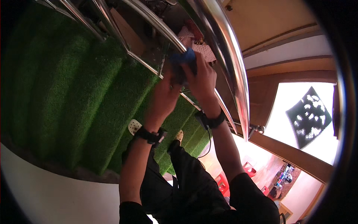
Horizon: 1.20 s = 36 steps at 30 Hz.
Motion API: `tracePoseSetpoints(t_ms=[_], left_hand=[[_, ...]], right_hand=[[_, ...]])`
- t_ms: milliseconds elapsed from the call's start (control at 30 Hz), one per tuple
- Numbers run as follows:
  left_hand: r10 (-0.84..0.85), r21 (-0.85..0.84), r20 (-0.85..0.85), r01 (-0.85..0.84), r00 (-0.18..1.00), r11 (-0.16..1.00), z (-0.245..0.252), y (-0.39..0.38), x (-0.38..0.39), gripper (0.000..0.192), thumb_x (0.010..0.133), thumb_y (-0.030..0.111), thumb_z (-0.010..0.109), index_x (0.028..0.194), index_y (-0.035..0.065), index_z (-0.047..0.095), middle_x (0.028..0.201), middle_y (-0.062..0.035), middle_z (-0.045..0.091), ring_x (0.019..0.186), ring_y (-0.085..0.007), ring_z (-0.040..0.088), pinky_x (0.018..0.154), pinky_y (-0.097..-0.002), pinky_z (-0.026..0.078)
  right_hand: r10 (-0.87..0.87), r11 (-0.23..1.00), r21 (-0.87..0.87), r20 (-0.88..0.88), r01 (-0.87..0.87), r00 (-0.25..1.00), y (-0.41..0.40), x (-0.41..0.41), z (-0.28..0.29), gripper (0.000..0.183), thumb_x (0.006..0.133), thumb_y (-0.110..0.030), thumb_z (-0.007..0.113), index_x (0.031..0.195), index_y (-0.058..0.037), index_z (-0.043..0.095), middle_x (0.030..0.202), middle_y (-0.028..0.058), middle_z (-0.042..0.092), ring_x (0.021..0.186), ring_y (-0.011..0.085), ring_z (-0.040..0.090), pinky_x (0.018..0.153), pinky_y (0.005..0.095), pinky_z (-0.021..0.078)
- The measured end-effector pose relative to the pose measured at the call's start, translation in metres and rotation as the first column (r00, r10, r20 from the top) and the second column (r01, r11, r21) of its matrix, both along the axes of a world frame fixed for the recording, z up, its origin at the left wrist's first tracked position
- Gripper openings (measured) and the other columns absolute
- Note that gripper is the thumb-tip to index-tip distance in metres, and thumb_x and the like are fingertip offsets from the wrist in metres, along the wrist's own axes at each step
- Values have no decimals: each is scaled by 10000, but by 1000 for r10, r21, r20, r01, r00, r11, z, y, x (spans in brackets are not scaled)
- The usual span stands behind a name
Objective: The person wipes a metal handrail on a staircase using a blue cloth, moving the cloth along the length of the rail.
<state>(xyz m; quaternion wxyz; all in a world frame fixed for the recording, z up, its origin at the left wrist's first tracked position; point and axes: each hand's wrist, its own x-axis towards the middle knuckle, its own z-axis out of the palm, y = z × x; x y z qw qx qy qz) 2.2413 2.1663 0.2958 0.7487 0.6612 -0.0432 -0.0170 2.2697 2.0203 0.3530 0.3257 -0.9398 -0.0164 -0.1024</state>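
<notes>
A blue cloth [183,60] is wrapped against the slim metal rail [163,26] of a stair railing. My right hand [203,79] grips this cloth, its fingers pressed over the rail. Just left of it and lower, my left hand [165,96] is blurred, with its fingers curled close to the cloth's dark lower part. Whether those fingers hold the cloth cannot be made out. Above and to the right of both hands curves the thick polished handrail [230,56].
Green artificial turf [84,98] covers the stairs under my clog-style shoes [134,127]. A thin lower rail [145,65] and metal posts [112,26] line the steps. Below right are red plastic stools [222,184] and a bright window [274,117]. A cable [209,142] hangs by my right wrist.
</notes>
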Motion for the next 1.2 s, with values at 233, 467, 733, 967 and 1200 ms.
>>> tracePoseSetpoints(t_ms=[233,467,733,967,1200], left_hand=[[-210,386,-113,238,971,891,-33,-26,-20,300,952,83,587,1242,5,591,965,-221,695,844,-356,705,716,-438,541],[-139,480,149,52,979,876,2,22,-20,76,954,9,557,1018,22,519,828,-143,602,729,-254,621,668,-385,484],[41,414,290,-164,956,896,18,66,36,173,917,-24,542,1061,4,451,900,-209,516,805,-429,566,727,-465,471],[209,399,371,-358,905,844,29,80,68,220,894,-50,560,1072,10,445,884,-209,492,796,-467,519,729,-467,466],[239,340,182,-290,954,895,-2,66,66,259,902,6,582,1141,7,481,952,-253,646,908,-522,647,755,-564,500]], right_hand=[[-18,1000,19,200,14,980,-50,-44,-56,452,929,-141,751,1335,8,619,1162,238,713,1054,434,707,880,466,577],[-5,999,34,576,-17,818,-13,-81,-95,240,953,-1,641,1174,54,712,1248,213,720,1155,379,702,1025,454,540],[-310,740,665,204,101,928,81,7,-90,395,1028,-40,568,1414,36,596,1280,152,713,1177,240,657,1038,382,502],[-47,783,613,223,-103,974,84,60,-86,623,1020,-54,597,1602,11,384,1553,197,497,1474,255,421,1221,381,321],[-16,553,799,293,-235,956,93,64,-83,313,1013,-92,652,1297,39,633,1190,100,708,1091,175,639,980,356,520]])
